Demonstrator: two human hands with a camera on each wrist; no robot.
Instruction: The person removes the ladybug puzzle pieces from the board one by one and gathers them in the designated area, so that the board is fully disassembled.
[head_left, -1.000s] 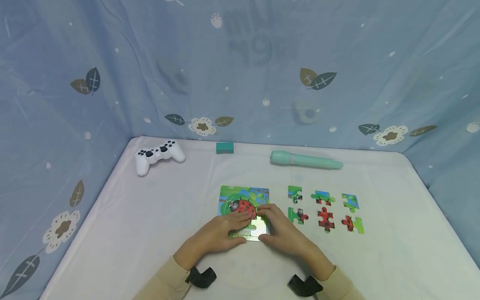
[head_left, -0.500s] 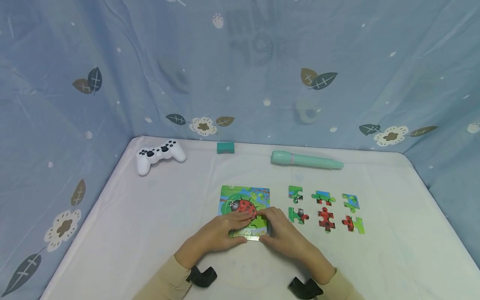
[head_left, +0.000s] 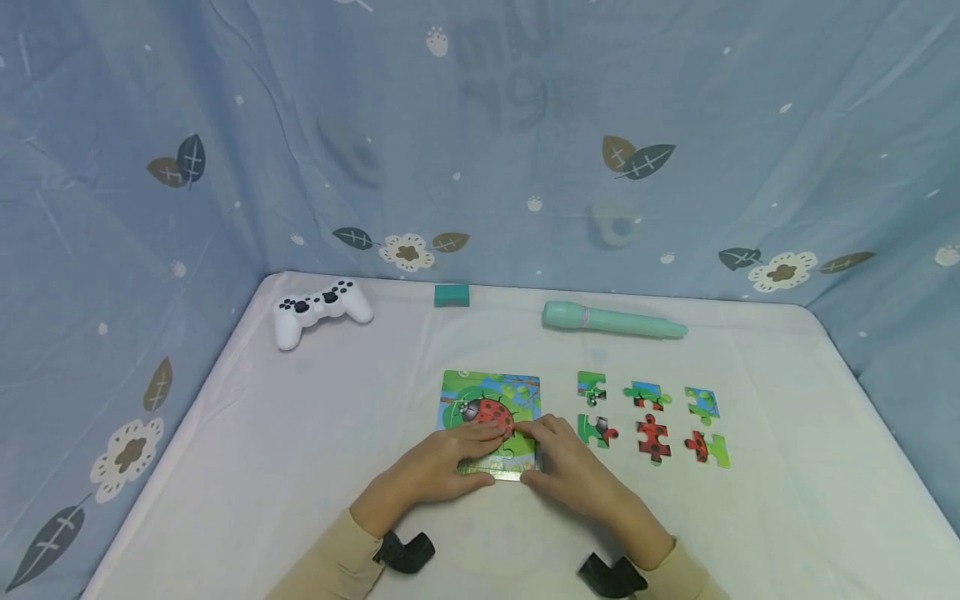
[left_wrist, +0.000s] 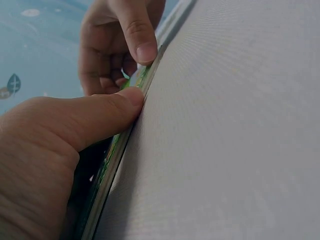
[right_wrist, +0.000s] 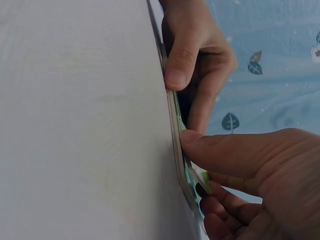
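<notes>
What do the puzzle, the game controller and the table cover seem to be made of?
Puzzle: probably printed cardboard or thin wood, glossy; its near strip catches light, its edge looks pale.
Controller: likely plastic, smooth; its white body looks moulded.
Table cover: perhaps cloth, matte; faint texture in the left wrist view.

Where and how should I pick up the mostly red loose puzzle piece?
Probably pinch the mostly red piece by its left and right edges, coming from above: it lies flat, with gaps to the left neighbour and right neighbour, while its far tab nearly reaches the blue-green piece beyond.
</notes>
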